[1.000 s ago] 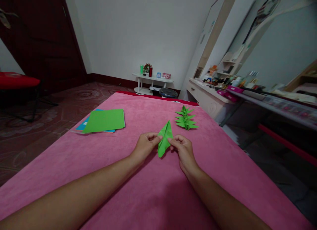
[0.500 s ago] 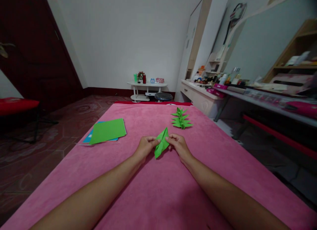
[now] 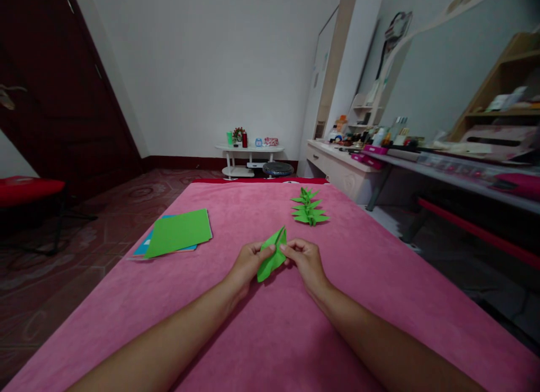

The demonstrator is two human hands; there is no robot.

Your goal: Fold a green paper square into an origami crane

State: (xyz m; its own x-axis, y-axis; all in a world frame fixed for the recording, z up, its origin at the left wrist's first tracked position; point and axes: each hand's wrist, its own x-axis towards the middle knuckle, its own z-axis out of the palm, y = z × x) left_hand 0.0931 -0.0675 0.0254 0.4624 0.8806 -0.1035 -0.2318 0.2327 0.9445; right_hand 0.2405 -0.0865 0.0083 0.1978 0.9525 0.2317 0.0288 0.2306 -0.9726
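A folded green paper piece (image 3: 272, 257) is held just above the pink cloth (image 3: 270, 324) between both hands. My left hand (image 3: 247, 262) pinches its left side with closed fingers. My right hand (image 3: 306, 260) pinches its right side, fingers curled. Beyond them lies a pile of finished green folded shapes (image 3: 309, 207). To the left sits a stack of paper sheets (image 3: 177, 234), green on top and blue beneath.
The pink cloth covers a long surface that ends near a small white table (image 3: 248, 154) with little items. A cluttered desk (image 3: 379, 156) and shelves run along the right. A dark door (image 3: 54, 99) and a red seat (image 3: 25, 189) are on the left.
The folded paper has become more compact and lower between my hands. The view has tilted up and shifted, so hands and paper sit lower in the picture.
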